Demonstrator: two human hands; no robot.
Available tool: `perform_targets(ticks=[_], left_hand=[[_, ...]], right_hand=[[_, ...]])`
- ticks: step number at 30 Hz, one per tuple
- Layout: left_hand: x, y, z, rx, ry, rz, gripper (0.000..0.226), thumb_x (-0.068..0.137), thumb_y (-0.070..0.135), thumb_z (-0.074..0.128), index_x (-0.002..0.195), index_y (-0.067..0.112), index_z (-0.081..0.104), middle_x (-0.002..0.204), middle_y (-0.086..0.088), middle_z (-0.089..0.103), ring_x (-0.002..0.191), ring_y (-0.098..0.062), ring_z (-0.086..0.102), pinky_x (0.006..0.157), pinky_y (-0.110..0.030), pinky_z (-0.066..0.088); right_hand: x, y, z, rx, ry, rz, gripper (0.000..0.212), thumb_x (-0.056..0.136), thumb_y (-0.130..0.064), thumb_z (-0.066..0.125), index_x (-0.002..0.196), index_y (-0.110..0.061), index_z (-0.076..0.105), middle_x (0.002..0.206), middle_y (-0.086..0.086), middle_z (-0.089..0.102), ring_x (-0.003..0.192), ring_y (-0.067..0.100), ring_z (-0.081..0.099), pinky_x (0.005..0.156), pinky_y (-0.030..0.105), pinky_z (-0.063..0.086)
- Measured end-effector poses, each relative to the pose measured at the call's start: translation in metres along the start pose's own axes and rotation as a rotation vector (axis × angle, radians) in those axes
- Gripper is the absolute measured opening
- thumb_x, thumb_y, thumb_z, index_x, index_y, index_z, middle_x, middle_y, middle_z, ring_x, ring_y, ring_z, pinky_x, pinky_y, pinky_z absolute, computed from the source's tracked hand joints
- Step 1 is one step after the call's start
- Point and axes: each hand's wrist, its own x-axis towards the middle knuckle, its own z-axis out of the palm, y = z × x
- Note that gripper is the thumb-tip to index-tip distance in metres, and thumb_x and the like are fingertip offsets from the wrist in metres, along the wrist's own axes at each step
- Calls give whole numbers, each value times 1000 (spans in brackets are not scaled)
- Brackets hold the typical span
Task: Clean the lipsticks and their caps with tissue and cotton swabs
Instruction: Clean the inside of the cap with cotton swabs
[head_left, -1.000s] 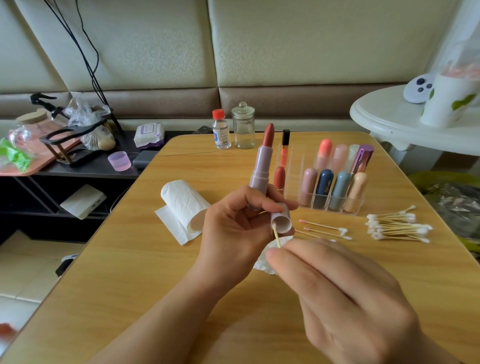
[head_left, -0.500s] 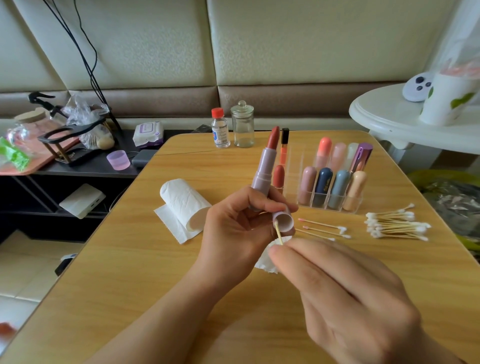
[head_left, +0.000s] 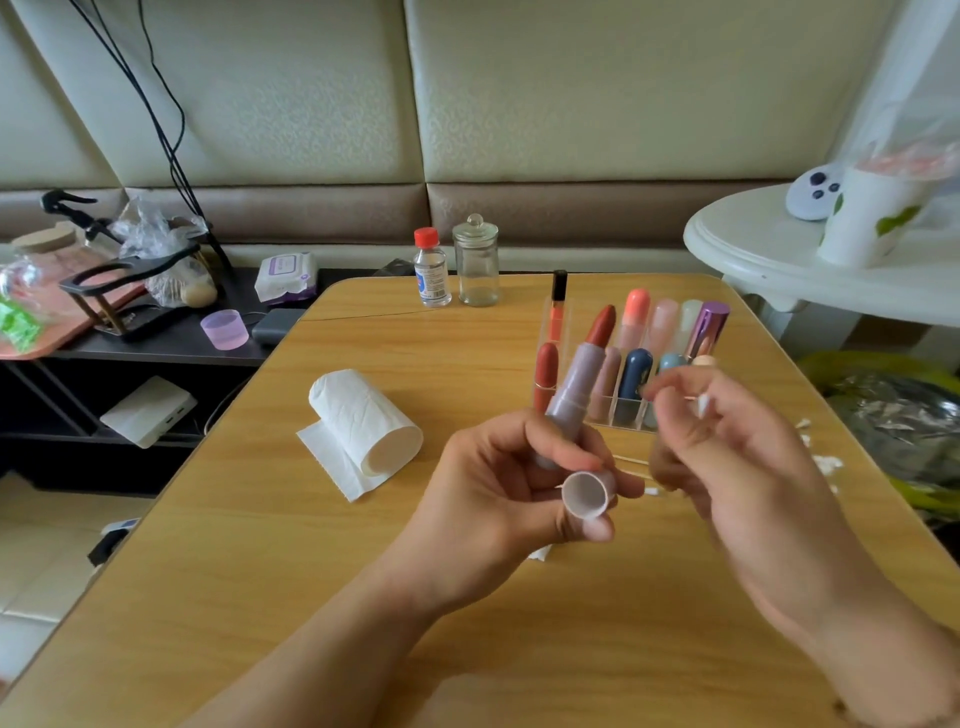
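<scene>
My left hand grips a lilac lipstick with its red-brown tip pointing up and away, and also pinches its lilac cap, whose round opening faces me. My right hand is raised to the right of the cap, blurred by motion, holding a cotton swab by its stick with the white tip showing. A crumpled tissue peeks out under my left hand. Used swabs lie on the table between my hands.
A clear organiser with several capped lipsticks stands behind my hands. A tissue roll lies to the left. A red-capped bottle and glass jar stand at the far edge. Clean swabs lie at right, mostly hidden.
My right hand has pulled the swab out of the cap and lifted up and to the right. The cap's opening now faces me, and the lipstick leans more to the right.
</scene>
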Motion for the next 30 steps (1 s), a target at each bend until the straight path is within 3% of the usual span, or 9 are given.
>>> perform_targets(ticks=[5,8,10,15,19,21,23,26,30], left_hand=[[-3,2,5,-71,-86,-80,33,66,-15,70,86,10,65,89,-9,67,90,-31,71,72,-34,58],[-5,1,5,-43,-129,-131,32,68,-16,71,90,7,65,90,-9,69,90,-33,71,76,-40,58],[-7,0,4,-17,-151,-159,36,70,-21,70,90,9,66,90,-10,69,90,-33,71,77,-40,59],[-6,3,6,-12,-224,-200,33,70,-12,72,92,13,67,86,-2,71,90,-29,71,80,-37,57],[-5,1,3,15,-202,-180,34,75,-13,71,97,13,66,88,1,70,89,-27,70,82,-39,57],[-3,0,1,58,-129,-123,32,75,-8,74,96,16,67,87,0,69,91,-29,70,82,-42,55],[-1,-1,-3,124,5,-57,29,75,-13,72,92,10,66,87,-1,70,94,-32,71,84,-39,56],[0,-6,-11,365,204,79,25,72,-7,77,92,5,68,90,-6,70,95,-30,69,87,-31,54],[0,-8,-12,549,277,149,28,70,3,82,95,13,74,96,-4,67,90,-19,68,86,-25,53]], right_hand=[[-1,-1,7,82,-168,112,35,77,-49,72,95,-20,74,62,10,52,55,15,44,49,22,38],[-1,1,9,76,-106,132,26,81,-36,72,84,-10,73,71,36,58,48,20,46,41,22,38],[-1,0,10,77,-95,131,24,80,-32,71,84,-8,74,73,40,55,48,18,47,39,21,38],[1,5,5,-12,-152,142,27,75,-40,78,89,-15,76,64,35,39,57,27,38,46,23,35],[1,5,4,-42,-157,158,29,82,-50,77,88,-22,76,60,22,56,54,22,49,44,25,40],[4,7,-2,-103,-85,111,36,89,-62,63,92,-28,74,56,1,42,55,13,41,53,26,35],[5,6,-7,0,22,71,38,95,-54,52,96,-24,75,62,-3,32,59,14,34,57,27,31],[0,2,-9,44,85,-103,36,101,-42,47,96,-18,74,70,-1,45,68,18,43,66,33,36],[-5,3,-11,-275,69,-372,31,106,-37,40,101,-30,69,92,-10,57,80,4,55,82,13,42]])
